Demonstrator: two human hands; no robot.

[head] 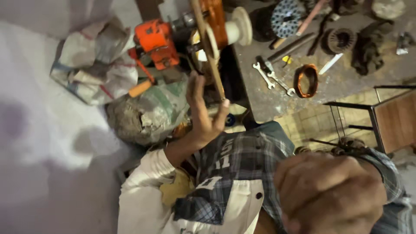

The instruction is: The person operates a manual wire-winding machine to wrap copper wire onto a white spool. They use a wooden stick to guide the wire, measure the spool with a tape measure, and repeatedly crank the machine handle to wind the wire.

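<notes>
We see our left hand (pixel 203 115) raised in front of us, forearm coming up from the pale sleeve, palm open and fingers spread upward. Its thumb reaches toward a thin wooden stick (pixel 209 47) that runs slanting from the top edge down to the thumb tip; the grip is wide and loose, with only the thumb seeming to touch the stick's lower end, though blur keeps us from being sure of contact. Our right hand (pixel 331 195) sits very close to the camera at the lower right, curled into a closed fist with knuckles toward us. It is so near and blurred that we cannot tell whether anything lies inside that grip.

The stick crosses in front of an orange-wound coil (pixel 215 19) on a winding rig, with a pale spool (pixel 238 27) just beside it and an orange machine (pixel 156 43) to the left. Much of the rig is hidden behind the stick and cut off by the top edge. On the grey tabletop (pixel 346 82) to the right lie two wrenches (pixel 273 78), a loop of copper wire (pixel 306 81) and a dark round stator (pixel 341 40). Crumpled sacks (pixel 95 65) lie at the left. A checked shirt (pixel 242 160) fills the lower middle.
</notes>
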